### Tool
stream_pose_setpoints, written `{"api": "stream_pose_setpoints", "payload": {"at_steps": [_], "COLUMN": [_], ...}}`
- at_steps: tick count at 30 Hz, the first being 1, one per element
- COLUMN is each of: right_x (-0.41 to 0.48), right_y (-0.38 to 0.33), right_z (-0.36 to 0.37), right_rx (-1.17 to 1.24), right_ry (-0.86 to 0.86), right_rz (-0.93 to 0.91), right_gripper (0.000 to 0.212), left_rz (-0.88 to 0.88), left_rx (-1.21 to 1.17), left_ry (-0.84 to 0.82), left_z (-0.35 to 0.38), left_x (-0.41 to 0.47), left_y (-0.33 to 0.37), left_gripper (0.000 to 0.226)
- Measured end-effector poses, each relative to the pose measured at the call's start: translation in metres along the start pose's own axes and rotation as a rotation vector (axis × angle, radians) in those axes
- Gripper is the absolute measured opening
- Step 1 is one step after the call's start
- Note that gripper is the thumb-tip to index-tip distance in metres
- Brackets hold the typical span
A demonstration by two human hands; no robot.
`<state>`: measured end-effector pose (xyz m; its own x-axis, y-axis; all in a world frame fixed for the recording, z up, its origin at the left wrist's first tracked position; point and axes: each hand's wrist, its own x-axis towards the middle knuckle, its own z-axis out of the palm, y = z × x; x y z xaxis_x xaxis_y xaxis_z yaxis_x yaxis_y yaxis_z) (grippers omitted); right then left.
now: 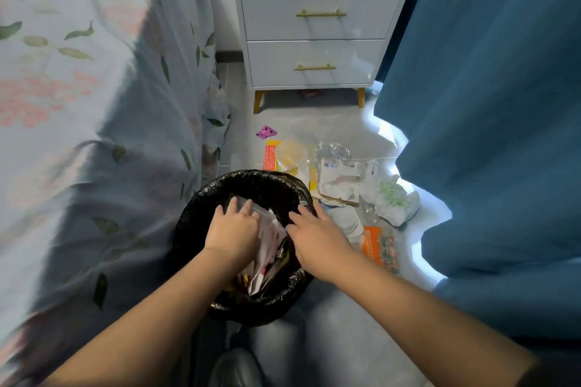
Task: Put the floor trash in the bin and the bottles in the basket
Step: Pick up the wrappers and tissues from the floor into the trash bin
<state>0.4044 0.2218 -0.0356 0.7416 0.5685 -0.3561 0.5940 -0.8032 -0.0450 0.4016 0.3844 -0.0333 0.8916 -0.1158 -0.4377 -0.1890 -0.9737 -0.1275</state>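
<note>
1. Black plastic lined the bin (188, 223), which stood on the floor between the bed (78, 104) and the blue curtain (490, 104).
2. The left hand (232, 231) pressed on white wrappers (270, 237) inside the bin, fingers fairly straight, gripping nothing.
3. The right hand (317, 234) hung over the bin's right rim, fingers spread, holding nothing.
4. Floor trash lay just beyond the bin: a purple wrapper (266, 132), torn white paper (339, 179), a white bag (393, 201) and an orange packet (375, 245).
5. A white nightstand (317, 28) stood behind.
</note>
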Motion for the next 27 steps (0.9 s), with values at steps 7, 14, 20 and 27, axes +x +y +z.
{"api": "stream_pose_setpoints", "payload": {"at_steps": [7,14,20,27], "right_x": [-0.044,-0.056,-0.055,-0.035], "right_y": [0.07,0.145,0.174,0.184], "right_z": [0.008,0.075,0.145,0.2], "right_rx": [0.27,0.381,0.454,0.684], "right_ry": [0.166,0.089,-0.175,-0.193], "right_rz": [0.205,0.431,0.589,0.686], "right_gripper": [0.043,0.046,0.061,0.095], "left_rz": [0.197,0.254,0.08,-0.234], "left_rx": [-0.088,0.0,-0.153,-0.332], "left_ry": [0.399,0.241,-0.096,-0.177], "left_z": [-0.046,-0.039,0.035,0.094], "left_x": [0.029,0.087,0.128,0.179], "left_y": [0.066,0.157,0.215,0.218], "left_gripper": [0.024,0.034,0.038,0.068]}}
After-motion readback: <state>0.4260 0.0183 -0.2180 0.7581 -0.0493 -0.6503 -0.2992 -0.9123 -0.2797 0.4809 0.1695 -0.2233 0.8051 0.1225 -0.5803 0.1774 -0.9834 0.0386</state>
